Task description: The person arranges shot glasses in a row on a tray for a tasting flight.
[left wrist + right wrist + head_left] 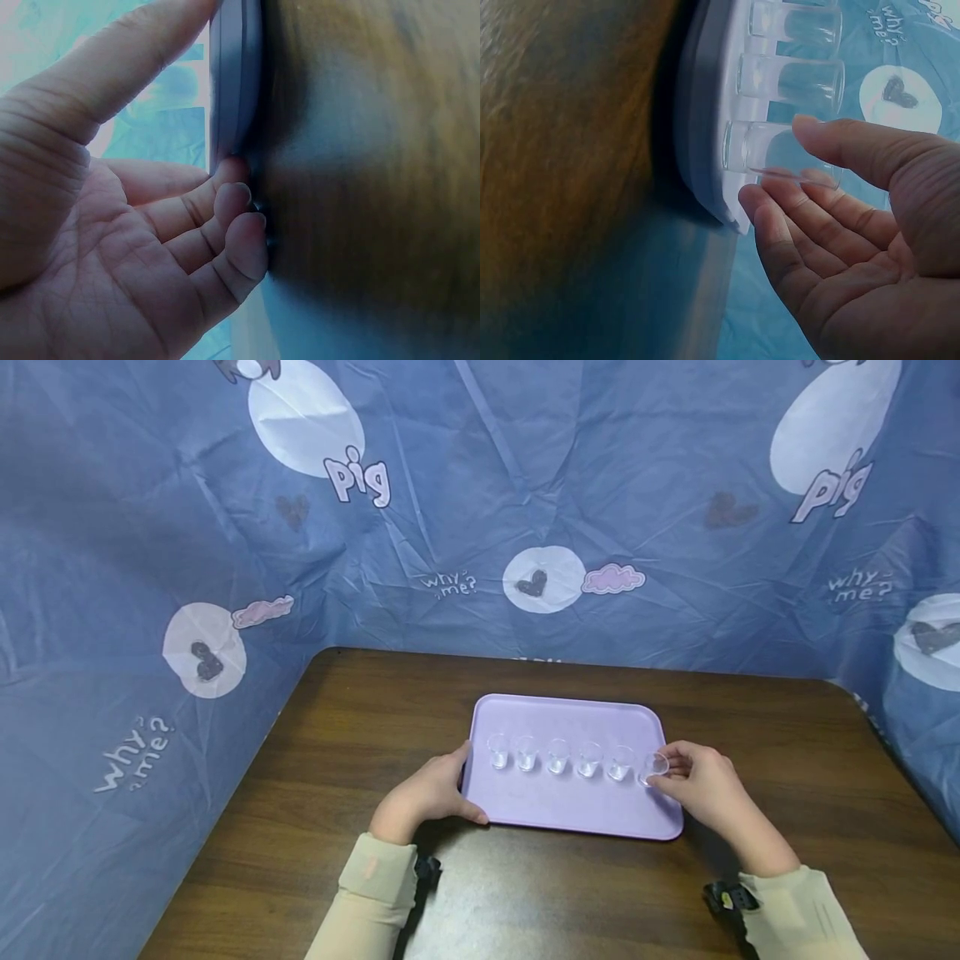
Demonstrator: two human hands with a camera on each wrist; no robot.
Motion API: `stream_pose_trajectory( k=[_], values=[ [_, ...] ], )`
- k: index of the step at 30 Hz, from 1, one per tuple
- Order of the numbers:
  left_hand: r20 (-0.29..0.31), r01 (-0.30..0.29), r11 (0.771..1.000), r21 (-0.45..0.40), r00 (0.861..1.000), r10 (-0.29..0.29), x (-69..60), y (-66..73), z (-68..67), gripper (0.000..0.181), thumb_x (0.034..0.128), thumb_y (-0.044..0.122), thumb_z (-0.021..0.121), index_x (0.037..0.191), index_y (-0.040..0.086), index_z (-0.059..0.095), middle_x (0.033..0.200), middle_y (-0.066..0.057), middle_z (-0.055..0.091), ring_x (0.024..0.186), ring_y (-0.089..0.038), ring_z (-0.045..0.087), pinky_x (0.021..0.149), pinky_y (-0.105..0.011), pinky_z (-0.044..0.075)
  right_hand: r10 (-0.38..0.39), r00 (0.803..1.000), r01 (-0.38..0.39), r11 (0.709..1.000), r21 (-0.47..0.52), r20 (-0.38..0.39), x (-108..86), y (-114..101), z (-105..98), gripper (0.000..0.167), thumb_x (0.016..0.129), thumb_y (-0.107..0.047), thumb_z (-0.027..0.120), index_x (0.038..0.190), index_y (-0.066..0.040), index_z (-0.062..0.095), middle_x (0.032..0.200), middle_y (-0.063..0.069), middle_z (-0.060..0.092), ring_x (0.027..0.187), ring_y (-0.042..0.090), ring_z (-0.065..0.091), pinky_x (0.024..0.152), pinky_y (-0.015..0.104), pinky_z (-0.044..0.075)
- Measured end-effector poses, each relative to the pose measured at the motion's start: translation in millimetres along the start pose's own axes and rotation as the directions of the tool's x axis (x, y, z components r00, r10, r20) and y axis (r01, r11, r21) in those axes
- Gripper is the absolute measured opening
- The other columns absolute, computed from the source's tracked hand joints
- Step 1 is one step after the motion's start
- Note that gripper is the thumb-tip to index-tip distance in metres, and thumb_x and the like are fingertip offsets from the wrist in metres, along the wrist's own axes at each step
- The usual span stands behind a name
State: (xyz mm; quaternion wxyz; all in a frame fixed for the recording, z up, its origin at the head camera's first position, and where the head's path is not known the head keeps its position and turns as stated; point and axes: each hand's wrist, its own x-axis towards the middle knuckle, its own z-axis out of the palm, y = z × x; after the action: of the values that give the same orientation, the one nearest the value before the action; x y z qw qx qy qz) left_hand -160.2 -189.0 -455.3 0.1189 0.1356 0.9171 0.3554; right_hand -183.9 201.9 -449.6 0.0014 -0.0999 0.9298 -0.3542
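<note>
A lilac rectangular tray (570, 806) lies on the wooden table. Along its middle stands a row of several small clear shot glasses (557, 758), upright and apart from each other. At the tray's left side, my left hand (429, 793) holds the edge, thumb at the near corner and fingers along the side; the left wrist view shows its curled fingertips (246, 244) low by the rim. My right hand (708, 785) pinches the rightmost shot glass (776, 150) between thumb and fingers. That glass is upright, its base at the tray surface. Whether the glasses contain liquid, I cannot tell.
The brown wooden table (360, 727) extends around the tray on all sides. A blue printed cloth (465, 527) hangs behind the table and along its left and right sides. Each wrist wears a dark strapped device.
</note>
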Motion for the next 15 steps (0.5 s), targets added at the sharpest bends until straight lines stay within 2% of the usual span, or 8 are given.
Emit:
stream_pose_trajectory(
  k=[10,15],
  values=[
    [0.006,0.006,1.0,0.003,1.0,-0.006,0.1,-1.0,0.1,0.116,0.0625,0.021,0.1,0.154,-0.002,0.033,0.131,-0.022,0.06,0.114,-0.03,0.058,0.1,-0.046,0.044,0.001,1.0,-0.001,1.0,0.008,-0.004,-0.4,0.2,3.2,0.032,0.082,-0.01,0.085,0.105,0.005,0.068,0.094,0.012,0.071,0.085,0.026,0.069,0.067,0.031,0.056],
    [0.001,0.002,1.0,0.003,1.0,-0.002,-0.1,-2.1,-1.3,0.115,0.0625,0.021,0.1,0.154,-0.002,0.034,0.127,-0.021,0.062,0.111,-0.029,0.059,0.098,-0.046,0.045,0.005,1.0,-0.005,1.0,0.017,0.0,0.8,-1.3,4.3,0.039,0.083,-0.011,0.084,0.113,0.007,0.067,0.101,0.017,0.071,0.089,0.028,0.069,0.071,0.036,0.058]
  ],
)
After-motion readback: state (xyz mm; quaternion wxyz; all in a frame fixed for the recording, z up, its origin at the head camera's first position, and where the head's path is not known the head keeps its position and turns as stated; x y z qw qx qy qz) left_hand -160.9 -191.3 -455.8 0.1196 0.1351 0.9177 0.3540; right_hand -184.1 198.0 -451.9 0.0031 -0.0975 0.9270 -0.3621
